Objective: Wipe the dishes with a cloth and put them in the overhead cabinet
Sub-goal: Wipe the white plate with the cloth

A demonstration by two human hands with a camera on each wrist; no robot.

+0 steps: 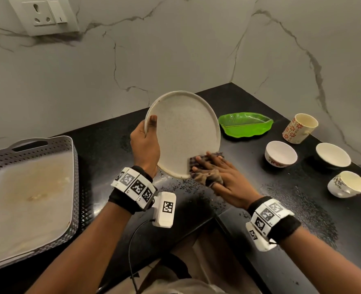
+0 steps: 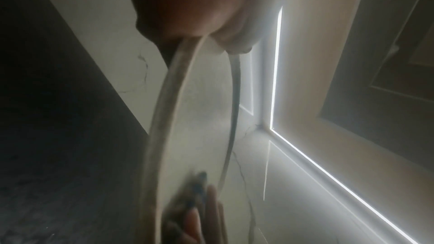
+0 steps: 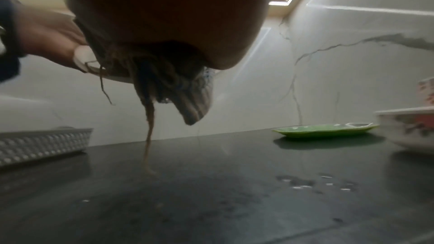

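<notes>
Left hand (image 1: 145, 145) grips a round, speckled, cream plate (image 1: 186, 132) by its rim; right hand (image 1: 220, 175), fingers flat, presses a frayed cloth (image 1: 205, 166) on it.

- A home kitchen.
- Black speckled stone counter (image 1: 260, 209) against marble-veined wall panels (image 1: 175, 49).
- Wall power socket (image 1: 44, 15).
- Cups and bowls (image 1: 281, 153) set out.

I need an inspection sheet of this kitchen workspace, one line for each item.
Surface: black counter, wet with droplets.
Job's things: speckled plate held tilted above the counter; cloth on its lower edge.
Clutter: green leaf dish, two bowls, two cups, grey basket.
Hands: left hand grips the plate rim; right hand presses the cloth, fingers straight.
Cables: black cable from the left wrist unit.
Surroundings: marble wall, wall socket.
</notes>
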